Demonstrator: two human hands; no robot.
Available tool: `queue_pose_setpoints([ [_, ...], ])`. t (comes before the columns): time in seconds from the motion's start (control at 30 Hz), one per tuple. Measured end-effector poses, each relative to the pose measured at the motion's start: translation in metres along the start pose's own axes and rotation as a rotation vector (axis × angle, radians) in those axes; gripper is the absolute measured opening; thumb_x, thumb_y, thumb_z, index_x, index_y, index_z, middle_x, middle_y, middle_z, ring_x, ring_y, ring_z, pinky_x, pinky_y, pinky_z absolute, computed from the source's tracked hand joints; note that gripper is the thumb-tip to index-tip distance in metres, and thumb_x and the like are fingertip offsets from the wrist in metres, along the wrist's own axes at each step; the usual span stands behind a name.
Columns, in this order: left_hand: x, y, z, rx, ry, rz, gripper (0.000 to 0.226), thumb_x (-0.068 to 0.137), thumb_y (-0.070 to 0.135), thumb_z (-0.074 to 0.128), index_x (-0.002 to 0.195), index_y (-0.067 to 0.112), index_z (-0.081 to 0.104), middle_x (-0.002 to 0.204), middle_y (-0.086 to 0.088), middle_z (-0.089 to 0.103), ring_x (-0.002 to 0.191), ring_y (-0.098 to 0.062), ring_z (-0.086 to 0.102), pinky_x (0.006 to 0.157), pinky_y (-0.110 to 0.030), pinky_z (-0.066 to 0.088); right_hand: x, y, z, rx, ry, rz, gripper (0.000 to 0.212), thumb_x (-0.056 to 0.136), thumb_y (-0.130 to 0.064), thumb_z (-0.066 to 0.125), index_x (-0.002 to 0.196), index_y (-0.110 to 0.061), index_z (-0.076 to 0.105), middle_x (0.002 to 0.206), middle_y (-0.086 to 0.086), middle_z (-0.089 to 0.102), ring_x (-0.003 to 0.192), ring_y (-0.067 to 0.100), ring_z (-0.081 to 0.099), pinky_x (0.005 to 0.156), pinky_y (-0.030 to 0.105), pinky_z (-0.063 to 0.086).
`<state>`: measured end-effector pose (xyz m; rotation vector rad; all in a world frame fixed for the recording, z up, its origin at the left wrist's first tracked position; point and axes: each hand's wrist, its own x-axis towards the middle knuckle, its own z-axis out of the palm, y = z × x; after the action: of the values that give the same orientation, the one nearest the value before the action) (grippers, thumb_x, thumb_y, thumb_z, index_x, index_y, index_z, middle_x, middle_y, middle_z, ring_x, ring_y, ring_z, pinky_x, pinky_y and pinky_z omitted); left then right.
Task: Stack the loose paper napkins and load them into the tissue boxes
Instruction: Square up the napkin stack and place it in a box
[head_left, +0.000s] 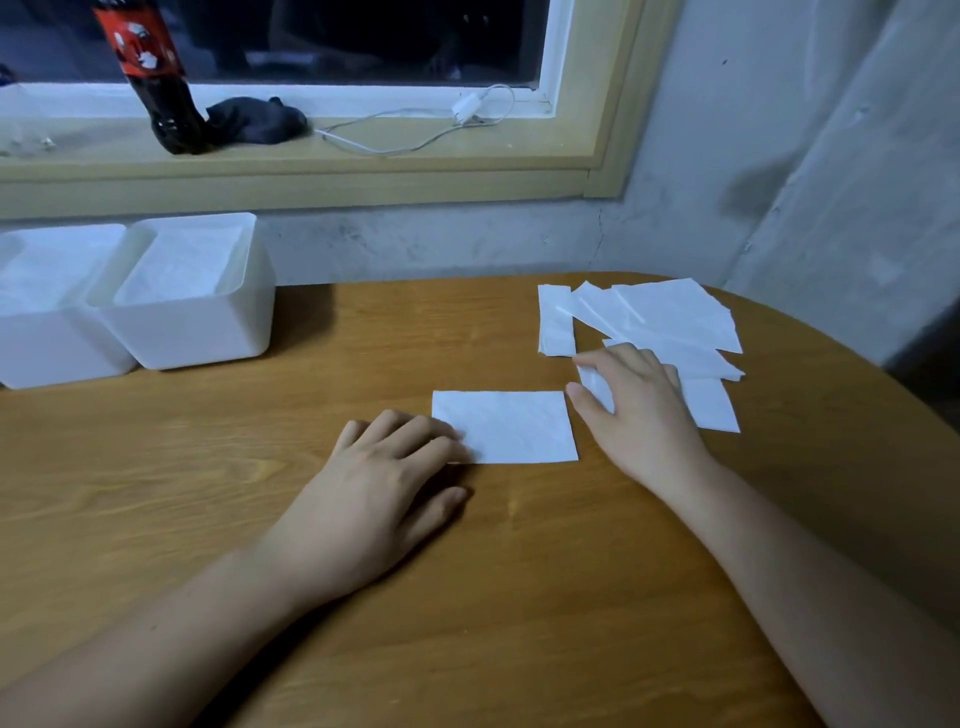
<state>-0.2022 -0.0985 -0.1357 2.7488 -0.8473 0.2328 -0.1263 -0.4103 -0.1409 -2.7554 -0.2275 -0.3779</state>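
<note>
Napkins lie in two places on the wooden worktop (311, 545). A single napkin (511, 426) sits flat near the middle, and the left hand (384, 467) rests palm down beside it. Its fingers are relaxed and loosely spread, the fingertips on the napkin's left edge and the thumb on bare wood. It grips nothing.

Further right, the loose napkins (670, 317) are fanned in an untidy, overlapping spread towards the far right rim, several turned at angles. The right hand (634, 410) lies over the near-left part of that spread with its fingers curled, and thumb and forefinger pinch the left edge of the nearest napkin (596, 388) — the edge looks slightly raised off the wood.

Well apart from all this, at the far left against the wall, stand the two white tissue boxes (192, 332). They are lidless and side by side, and each holds white napkins close to the rim. The left one is cut off by the edge of view.

Above them, on the window sill (363, 161), a cola bottle (156, 78) stands with a dark cloth (254, 119) against its base, and a white cable (415, 135) trails off to the right.
</note>
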Motion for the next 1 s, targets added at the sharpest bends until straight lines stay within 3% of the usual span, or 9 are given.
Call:
queue_pose_setpoints([
  [0.1, -0.007, 0.003, -0.006, -0.022, 0.034, 0.022, 0.024, 0.109, 0.057, 0.047, 0.117, 0.042, 0.063, 0.122, 0.024, 0.055, 0.114, -0.008, 0.051, 0.091, -0.034, 0.041, 0.008, -0.008, 0.003, -0.024, 0.017, -0.058, 0.036, 0.110, -0.038, 0.052, 0.143, -0.028, 0.063, 0.145, -0.007, 0.060, 0.139, 0.018, 0.049, 0.114, 0.039, 0.030],
  [0.2, -0.003, 0.004, -0.011, -0.075, 0.053, 0.045, 0.018, 0.107, 0.051, 0.052, 0.099, 0.039, 0.063, 0.101, 0.021, 0.054, 0.100, -0.008, 0.049, 0.084, -0.036, 0.043, 0.011, -0.014, 0.010, -0.057, -0.063, -0.113, 0.045, 0.114, -0.041, 0.041, 0.158, -0.034, 0.050, 0.165, -0.009, 0.045, 0.154, 0.012, 0.034, 0.122, 0.036, 0.021],
  [0.3, 0.000, 0.000, -0.013, -0.122, 0.076, 0.026, 0.015, 0.106, 0.049, 0.056, 0.098, 0.039, 0.064, 0.099, 0.021, 0.054, 0.097, -0.007, 0.049, 0.084, -0.036, 0.043, 0.010, -0.012, 0.013, -0.076, -0.128, -0.122, 0.049, 0.116, -0.044, 0.032, 0.162, -0.035, 0.043, 0.170, -0.011, 0.037, 0.160, 0.008, 0.022, 0.127, 0.036, 0.014],
  [0.4, 0.000, -0.006, -0.012, -0.159, 0.100, 0.001, 0.008, 0.104, 0.046, 0.060, 0.102, 0.040, 0.065, 0.100, 0.023, 0.054, 0.097, -0.005, 0.048, 0.084, -0.033, 0.042, 0.007, -0.012, 0.011, -0.076, -0.069, -0.150, 0.042, 0.114, -0.037, 0.042, 0.154, -0.031, 0.053, 0.158, -0.012, 0.051, 0.149, 0.009, 0.039, 0.121, 0.034, 0.020],
  [0.5, 0.002, -0.009, -0.010, -0.183, 0.126, -0.020, 0.005, 0.101, 0.042, 0.063, 0.102, 0.038, 0.065, 0.098, 0.025, 0.055, 0.096, -0.005, 0.049, 0.084, -0.036, 0.044, 0.004, -0.018, 0.009, -0.053, -0.012, -0.173, 0.035, 0.109, -0.036, 0.054, 0.143, -0.029, 0.059, 0.132, -0.013, 0.063, 0.127, 0.013, 0.054, 0.113, 0.033, 0.028],
  [0.7, 0.003, -0.012, -0.008, -0.222, 0.139, -0.041, 0.005, 0.099, 0.038, 0.062, 0.100, 0.036, 0.067, 0.096, 0.023, 0.059, 0.094, -0.007, 0.052, 0.085, -0.041, 0.047, -0.003, -0.020, 0.010, -0.021, 0.028, -0.260, 0.003, 0.101, -0.028, 0.067, 0.102, -0.028, 0.064, 0.103, -0.015, 0.058, 0.103, 0.013, 0.056, 0.105, 0.032, 0.033],
  [1.0, 0.004, -0.012, -0.008, -0.253, 0.162, -0.049, 0.010, 0.100, 0.041, 0.058, 0.097, 0.036, 0.066, 0.093, 0.019, 0.059, 0.094, -0.010, 0.055, 0.084, -0.045, 0.049, -0.004, -0.024, 0.003, -0.128, 0.037, -0.313, 0.012, 0.104, -0.015, 0.064, 0.093, -0.021, 0.063, 0.094, -0.007, 0.060, 0.097, 0.021, 0.059, 0.099, 0.039, 0.044],
])
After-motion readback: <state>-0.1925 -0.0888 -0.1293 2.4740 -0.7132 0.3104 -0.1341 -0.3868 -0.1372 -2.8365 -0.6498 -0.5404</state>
